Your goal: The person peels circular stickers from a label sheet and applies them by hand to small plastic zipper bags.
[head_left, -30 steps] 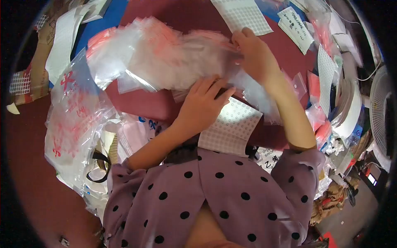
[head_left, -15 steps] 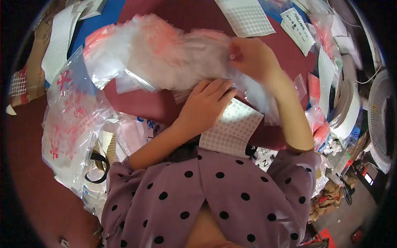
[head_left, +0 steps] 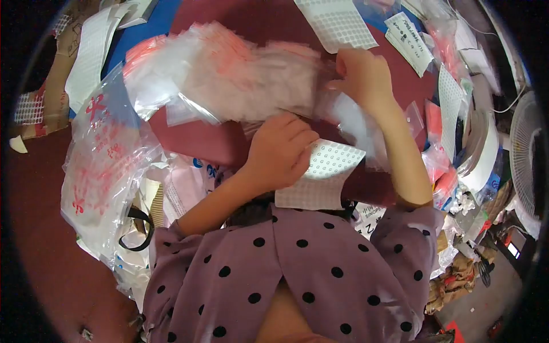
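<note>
My left hand (head_left: 281, 150) is closed, its fingers curled at the left edge of a sheet of small round stickers (head_left: 337, 159) printed with letters. The sheet lies bent close to my body, its lower part greyish. Above it spreads a heap of clear zip bags (head_left: 251, 86) with red-tinted edges. My right hand (head_left: 366, 80) is at the heap's right end with fingers bent in. Whatever is at its fingertips is too blurred to make out. Beneath my right wrist lies more clear plastic (head_left: 357, 123).
A dark red tabletop (head_left: 194, 134) lies under the bags. Another dotted sticker sheet (head_left: 337, 26) and a handwritten label (head_left: 409, 43) are at the back. To the left hangs a large plastic bag with red print (head_left: 103, 166). A white fan (head_left: 525, 160) stands at the right.
My right hand has moved right, away from the bags. My left hand has drawn slightly toward my body and its fingers have curled in more. The sticker sheet has bent more.
</note>
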Demonstrator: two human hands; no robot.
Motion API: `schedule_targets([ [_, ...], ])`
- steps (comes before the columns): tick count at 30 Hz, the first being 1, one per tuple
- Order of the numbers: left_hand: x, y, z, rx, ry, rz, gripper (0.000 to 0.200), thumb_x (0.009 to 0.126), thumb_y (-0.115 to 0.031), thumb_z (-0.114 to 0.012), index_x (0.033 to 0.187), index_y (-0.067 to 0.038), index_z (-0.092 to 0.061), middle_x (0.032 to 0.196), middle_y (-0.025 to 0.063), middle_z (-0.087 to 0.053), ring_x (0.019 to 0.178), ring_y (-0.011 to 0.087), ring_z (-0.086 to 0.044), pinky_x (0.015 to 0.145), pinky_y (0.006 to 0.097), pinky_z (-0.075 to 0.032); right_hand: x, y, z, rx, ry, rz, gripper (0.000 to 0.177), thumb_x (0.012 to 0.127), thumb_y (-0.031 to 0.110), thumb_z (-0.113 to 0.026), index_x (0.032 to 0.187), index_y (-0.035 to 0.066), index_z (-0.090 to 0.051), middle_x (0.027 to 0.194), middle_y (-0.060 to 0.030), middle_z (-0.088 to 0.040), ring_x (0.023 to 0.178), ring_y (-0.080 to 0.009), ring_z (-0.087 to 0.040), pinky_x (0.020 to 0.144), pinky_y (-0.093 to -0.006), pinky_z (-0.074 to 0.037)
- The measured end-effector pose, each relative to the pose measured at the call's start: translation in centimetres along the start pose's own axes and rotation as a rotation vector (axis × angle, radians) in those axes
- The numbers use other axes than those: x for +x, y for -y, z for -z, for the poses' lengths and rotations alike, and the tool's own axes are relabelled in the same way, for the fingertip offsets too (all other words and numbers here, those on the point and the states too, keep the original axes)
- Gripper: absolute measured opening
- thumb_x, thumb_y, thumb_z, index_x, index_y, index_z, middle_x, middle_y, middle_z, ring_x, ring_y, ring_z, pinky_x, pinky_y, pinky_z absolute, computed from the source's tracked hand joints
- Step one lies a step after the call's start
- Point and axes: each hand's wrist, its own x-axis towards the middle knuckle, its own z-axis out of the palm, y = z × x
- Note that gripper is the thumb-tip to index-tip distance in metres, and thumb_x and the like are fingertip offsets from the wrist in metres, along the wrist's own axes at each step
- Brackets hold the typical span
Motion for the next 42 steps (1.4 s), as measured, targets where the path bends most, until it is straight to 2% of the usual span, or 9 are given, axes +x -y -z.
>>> schedule_targets([
  [5, 0.7, -1.1, 1.3, -0.910, 0.158, 0.644, 0.018, 0.084, -0.009, -0.048, 0.092, 0.004, -0.056, 0.074, 0.0143, -0.057, 0.066, 0.0264, -0.057, 0.062, 0.0328, -0.045, -6.3, 2.3, 0.7, 0.946, -0.033, 0.235, 0.018, 0.069, 0.011, -0.070, 0.082, 0.004, -0.060, 0.075, -0.0094, -0.060, 0.073, -0.0275, -0.057, 0.064, -0.0377, -0.044],
  [12, 0.6, -1.8, 0.2, -0.778, 0.053, 0.527, 0.022, 0.087, -0.009, -0.041, 0.091, 0.005, -0.057, 0.075, 0.0098, -0.060, 0.071, 0.0092, -0.054, 0.060, 0.0286, -0.043, -9.2, 3.0, -1.0, 0.488, -0.249, 0.393, 0.015, 0.069, 0.005, -0.065, 0.083, 0.005, -0.060, 0.078, -0.0070, -0.058, 0.071, -0.0236, -0.056, 0.064, -0.0333, -0.042],
  [15, 0.5, -2.0, 0.5, -1.280, -0.042, 0.838, 0.024, 0.088, -0.010, -0.039, 0.091, 0.004, -0.058, 0.076, 0.0093, -0.060, 0.072, 0.0121, -0.055, 0.063, 0.0270, -0.043, -10.3, 3.7, -1.9, -0.060, -0.512, 0.694, 0.012, 0.073, 0.015, -0.060, 0.080, 0.005, -0.063, 0.082, -0.0054, -0.060, 0.074, -0.0223, -0.056, 0.066, -0.0327, -0.043],
  [19, 0.0, -0.6, 0.8, -0.839, 0.049, 0.684, 0.017, 0.082, -0.009, -0.049, 0.090, -0.001, -0.062, 0.081, 0.0119, -0.060, 0.076, 0.0248, -0.058, 0.070, 0.0293, -0.045, -7.3, 3.0, -1.9, 0.709, -0.327, 0.292, 0.014, 0.069, 0.007, -0.063, 0.083, 0.003, -0.062, 0.079, -0.0088, -0.060, 0.076, -0.0255, -0.056, 0.066, -0.0362, -0.045],
  [26, 1.4, 1.3, -1.0, 0.238, -0.010, 0.137, 0.026, 0.070, -0.012, -0.063, 0.095, -0.007, -0.065, 0.119, 0.0126, -0.051, 0.108, 0.0316, -0.047, 0.085, 0.0437, -0.043, 1.0, 1.5, -2.8, 0.513, -0.022, 0.105, 0.017, 0.073, 0.011, -0.065, 0.087, 0.003, -0.059, 0.082, -0.0105, -0.062, 0.079, -0.0287, -0.059, 0.067, -0.0360, -0.046],
  [31, 1.0, 1.9, -1.9, 0.216, -0.061, 0.163, 0.028, 0.071, -0.013, -0.062, 0.098, -0.008, -0.064, 0.119, 0.0130, -0.052, 0.108, 0.0305, -0.047, 0.090, 0.0424, -0.040, 1.2, 0.0, -1.3, -0.222, -0.243, 0.123, 0.022, 0.069, 0.019, -0.069, 0.083, 0.006, -0.057, 0.083, -0.0076, -0.060, 0.084, -0.0280, -0.058, 0.069, -0.0392, -0.046],
  [34, 1.0, 2.0, -2.2, 0.229, -0.022, 0.140, 0.029, 0.070, -0.013, -0.063, 0.099, -0.009, -0.063, 0.118, 0.0115, -0.054, 0.106, 0.0285, -0.050, 0.089, 0.0419, -0.040, 1.7, -0.3, -2.1, 0.295, -0.095, 0.249, 0.022, 0.067, 0.023, -0.071, 0.075, 0.007, -0.057, 0.082, -0.0088, -0.060, 0.080, -0.0275, -0.058, 0.067, -0.0389, -0.045],
  [41, 1.4, 0.9, 0.1, -0.030, -0.042, 0.102, 0.026, 0.073, -0.008, -0.060, 0.099, -0.007, -0.061, 0.105, 0.0108, -0.060, 0.096, 0.0282, -0.056, 0.080, 0.0389, -0.045, 1.1, -0.9, -0.9, -0.093, -0.017, 0.013, 0.015, 0.068, 0.020, -0.070, 0.076, 0.010, -0.062, 0.080, -0.0077, -0.063, 0.076, -0.0245, -0.061, 0.070, -0.0338, -0.045],
  [42, 1.0, 0.6, 0.5, -0.031, -0.053, 0.093, 0.026, 0.073, -0.008, -0.060, 0.099, -0.007, -0.061, 0.105, 0.0108, -0.060, 0.096, 0.0282, -0.056, 0.080, 0.0389, -0.045, 0.0, -1.8, -1.0, 0.276, 0.031, 0.042, 0.018, 0.069, 0.020, -0.071, 0.080, 0.009, -0.062, 0.081, -0.0071, -0.062, 0.076, -0.0232, -0.060, 0.071, -0.0322, -0.044],
])
